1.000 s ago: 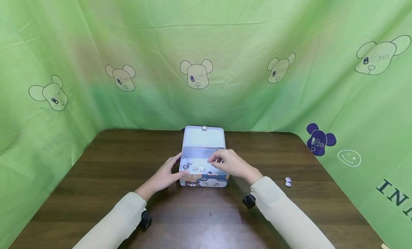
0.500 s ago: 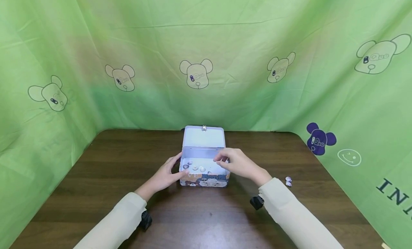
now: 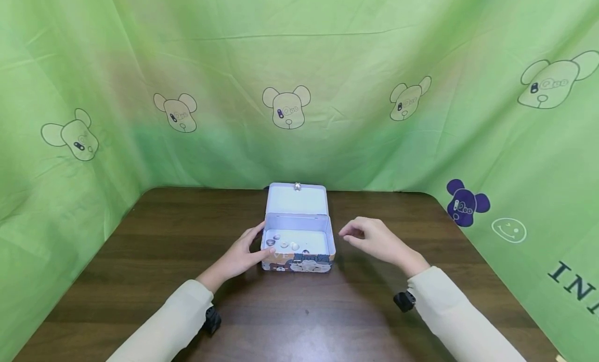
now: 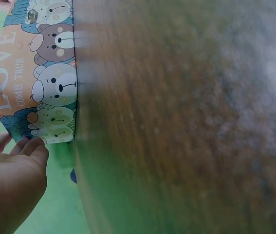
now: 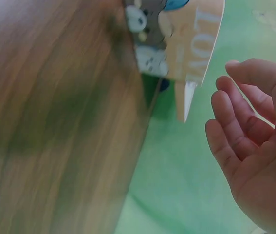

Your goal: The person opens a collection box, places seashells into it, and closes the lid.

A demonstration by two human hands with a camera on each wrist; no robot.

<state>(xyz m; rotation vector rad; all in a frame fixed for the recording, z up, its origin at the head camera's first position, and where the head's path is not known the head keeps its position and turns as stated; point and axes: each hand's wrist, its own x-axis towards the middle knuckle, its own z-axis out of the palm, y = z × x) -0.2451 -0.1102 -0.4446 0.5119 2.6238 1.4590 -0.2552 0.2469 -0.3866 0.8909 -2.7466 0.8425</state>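
The left hand (image 3: 238,257) grips 1 box (image 3: 310,264) containing 5 shells (image 3: 294,246).

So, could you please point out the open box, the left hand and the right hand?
Open box (image 3: 304,263): head view, on its printed front wall.
Left hand (image 3: 237,255): head view, on the back of the hand.
Right hand (image 3: 376,241): head view, on the back of the hand.

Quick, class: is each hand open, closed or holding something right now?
Left hand: holding the rectangular orange-and-blue bear-printed tin box.
Right hand: open, loosely curled, holding nothing.
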